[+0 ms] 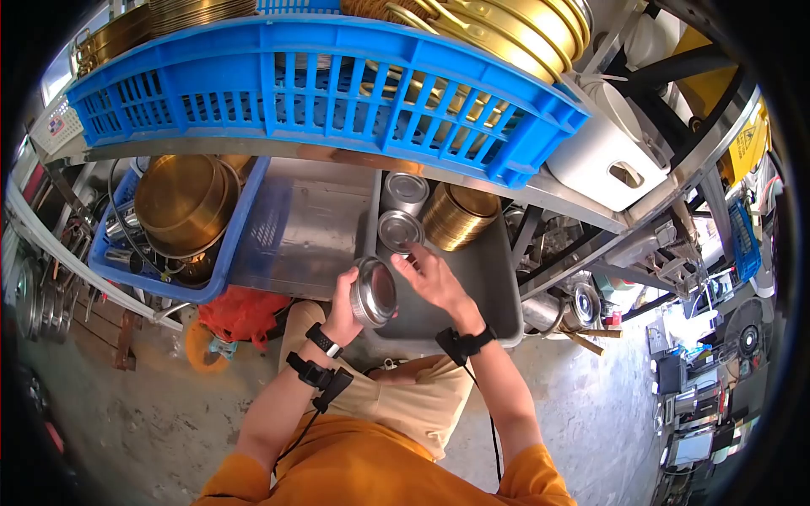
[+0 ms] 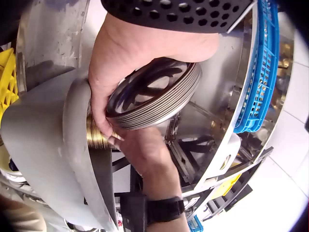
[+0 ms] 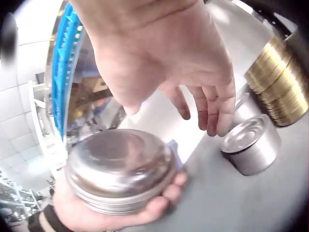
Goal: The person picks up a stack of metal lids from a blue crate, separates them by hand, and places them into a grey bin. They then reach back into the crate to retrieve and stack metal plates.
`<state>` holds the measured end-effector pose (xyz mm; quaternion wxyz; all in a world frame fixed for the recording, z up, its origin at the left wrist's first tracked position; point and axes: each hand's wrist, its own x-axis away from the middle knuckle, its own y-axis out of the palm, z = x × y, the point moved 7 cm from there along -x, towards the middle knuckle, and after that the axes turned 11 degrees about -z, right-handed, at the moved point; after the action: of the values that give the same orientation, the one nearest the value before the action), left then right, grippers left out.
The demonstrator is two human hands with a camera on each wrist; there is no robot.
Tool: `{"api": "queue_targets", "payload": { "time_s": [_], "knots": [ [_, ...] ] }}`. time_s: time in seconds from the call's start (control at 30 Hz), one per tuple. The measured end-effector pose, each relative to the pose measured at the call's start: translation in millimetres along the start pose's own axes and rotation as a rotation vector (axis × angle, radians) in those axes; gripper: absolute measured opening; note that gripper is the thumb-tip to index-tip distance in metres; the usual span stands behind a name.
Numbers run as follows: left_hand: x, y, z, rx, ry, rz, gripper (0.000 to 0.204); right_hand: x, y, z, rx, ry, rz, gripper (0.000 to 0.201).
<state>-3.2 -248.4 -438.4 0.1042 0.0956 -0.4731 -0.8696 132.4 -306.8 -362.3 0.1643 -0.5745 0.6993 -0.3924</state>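
My left hand (image 1: 340,305) grips a stack of nested shallow silver metal bowls (image 1: 374,292), tilted on its side in the head view. In the right wrist view the rounded bottom of the outermost bowl (image 3: 118,159) shows, with fingers curled round the stack's rims. My right hand (image 1: 434,282) holds nothing; its fingers are spread and loosely bent, over the grey tub (image 1: 439,325). Near its fingertips stands a short silver stack (image 1: 401,229), with another silver stack (image 1: 406,191) behind it. Beside them in the tub is a taller stack of gold-coloured dishes (image 1: 460,215).
A shelf above bears a blue crate (image 1: 337,51) with gold pans (image 1: 515,34) and a white container (image 1: 603,160). Left of the tub are a metal tray (image 1: 312,228) and a blue basket (image 1: 202,293) holding gold pots (image 1: 186,202). A red bag (image 1: 240,314) lies below.
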Motion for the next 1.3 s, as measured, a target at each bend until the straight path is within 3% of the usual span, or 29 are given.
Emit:
{"api": "queue_targets", "payload": {
  "time_s": [0.07, 0.13, 0.17, 0.3, 0.5, 0.6, 0.67, 0.77, 0.87, 1.3],
  "knots": [
    [1, 11, 6, -0.026, 0.056, -0.040, 0.057, 18, 6, -30, -0.094, -0.050, -0.015, 0.069],
    [0, 2, 0, -0.082, 0.053, 0.005, 0.058, 35, 17, -55, 0.156, -0.206, 0.037, 0.074],
    [0, -3, -1, -0.141, 0.057, 0.048, 0.059, 37, 18, -57, 0.152, -0.203, 0.038, 0.074],
    [4, 5, -1, -0.177, 0.018, 0.042, 0.056, 42, 22, -48, 0.099, -0.087, -0.003, 0.078],
    [5, 16, 0, -0.273, 0.038, 0.000, 0.057, 48, 22, -46, -0.020, -0.105, -0.031, 0.084],
    [2, 10, 2, -0.186, 0.046, 0.017, 0.057, 54, 19, -57, 0.000, -0.136, -0.016, 0.084],
    [0, 4, 5, -0.126, 0.051, 0.011, 0.058, 62, 17, -70, 0.055, -0.307, 0.079, 0.086],
    [-1, 7, 6, -0.069, 0.057, -0.031, 0.058, 64, 17, -67, 0.043, -0.273, 0.089, 0.085],
    [2, 15, 0, -0.233, -0.018, -0.070, 0.061, 61, 16, -56, -0.061, -0.328, 0.090, 0.084],
    [1, 11, 1, -0.282, -0.006, -0.062, 0.061, 58, 24, -51, 0.025, -0.261, 0.064, 0.089]
  ]
}}
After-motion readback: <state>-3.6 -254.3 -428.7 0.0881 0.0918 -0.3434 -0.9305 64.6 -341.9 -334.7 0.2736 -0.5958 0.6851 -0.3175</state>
